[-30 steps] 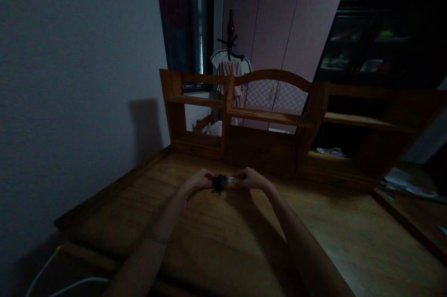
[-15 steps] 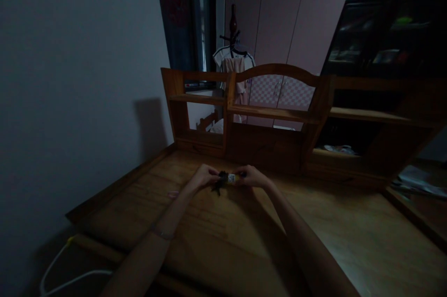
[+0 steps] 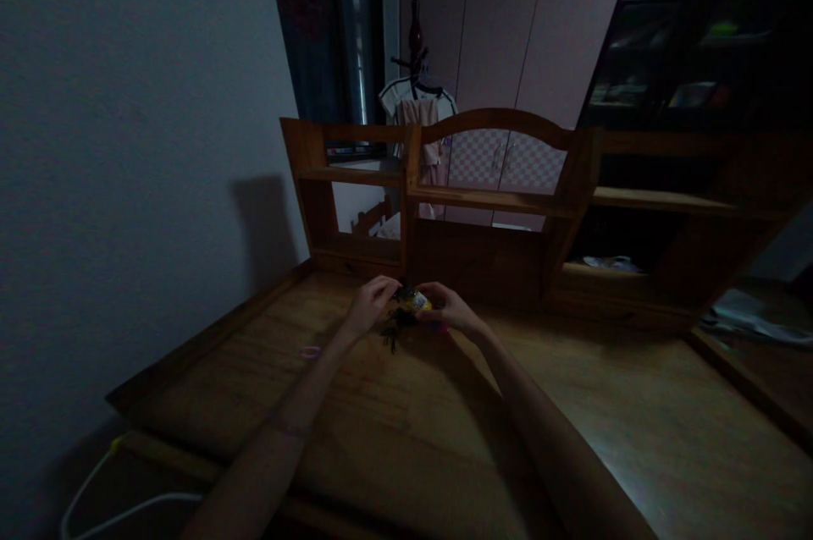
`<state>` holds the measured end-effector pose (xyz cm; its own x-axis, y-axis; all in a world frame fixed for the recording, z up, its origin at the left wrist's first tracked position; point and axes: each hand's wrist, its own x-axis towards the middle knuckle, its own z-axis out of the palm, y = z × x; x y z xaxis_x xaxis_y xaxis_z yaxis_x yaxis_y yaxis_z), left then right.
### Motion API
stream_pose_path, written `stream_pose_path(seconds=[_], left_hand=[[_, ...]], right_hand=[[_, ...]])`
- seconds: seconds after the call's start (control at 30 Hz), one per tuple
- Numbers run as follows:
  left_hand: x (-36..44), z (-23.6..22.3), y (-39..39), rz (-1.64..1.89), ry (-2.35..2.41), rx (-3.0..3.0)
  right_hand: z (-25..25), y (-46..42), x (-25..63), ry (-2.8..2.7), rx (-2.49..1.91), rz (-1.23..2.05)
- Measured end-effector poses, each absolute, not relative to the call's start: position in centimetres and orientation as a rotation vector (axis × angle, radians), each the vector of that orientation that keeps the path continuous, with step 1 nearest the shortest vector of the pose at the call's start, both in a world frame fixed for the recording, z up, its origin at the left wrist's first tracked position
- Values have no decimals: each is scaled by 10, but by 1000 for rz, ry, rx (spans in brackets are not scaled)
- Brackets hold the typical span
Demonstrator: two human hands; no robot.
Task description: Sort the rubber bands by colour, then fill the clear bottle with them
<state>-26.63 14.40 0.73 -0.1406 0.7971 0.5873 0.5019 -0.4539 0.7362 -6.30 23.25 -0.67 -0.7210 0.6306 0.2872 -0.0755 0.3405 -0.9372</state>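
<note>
Above the wooden desktop, both hands meet at a small bundle of dark strands (image 3: pixel 400 318) with loose ends hanging down. A yellow-and-white label (image 3: pixel 419 300) wraps part of it. My left hand (image 3: pixel 373 305) pinches the dark strands from the left side. The fingers of my right hand (image 3: pixel 450 307) are closed round the label end. A small pink-magenta patch (image 3: pixel 439 326) shows below the right fingers; what it is I cannot make out. On the desktop, left of the bundle, lies a small pink loop (image 3: pixel 310 351).
A wooden shelf unit (image 3: pixel 495 200) rises along the desk's back edge. To the left is a plain wall (image 3: pixel 158 142). A white cable (image 3: pixel 136 502) hangs by the near left edge. Papers (image 3: pixel 755 316) lie beyond the desk's right edge.
The label has tilted and the dark strands now spread out more below it. Both hands sit slightly higher in view. The pink-magenta patch has come into sight under the right hand.
</note>
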Motion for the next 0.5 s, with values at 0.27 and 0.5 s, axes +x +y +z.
stream_pose_path(seconds=[0.27, 0.5], left_hand=[[-269, 12, 139, 1524, 1384, 2088], [-273, 9, 142, 1585, 1440, 2153]], right_hand=[[0, 227, -61, -1940, -436, 1449], [7, 224, -60, -2019, -355, 1416]])
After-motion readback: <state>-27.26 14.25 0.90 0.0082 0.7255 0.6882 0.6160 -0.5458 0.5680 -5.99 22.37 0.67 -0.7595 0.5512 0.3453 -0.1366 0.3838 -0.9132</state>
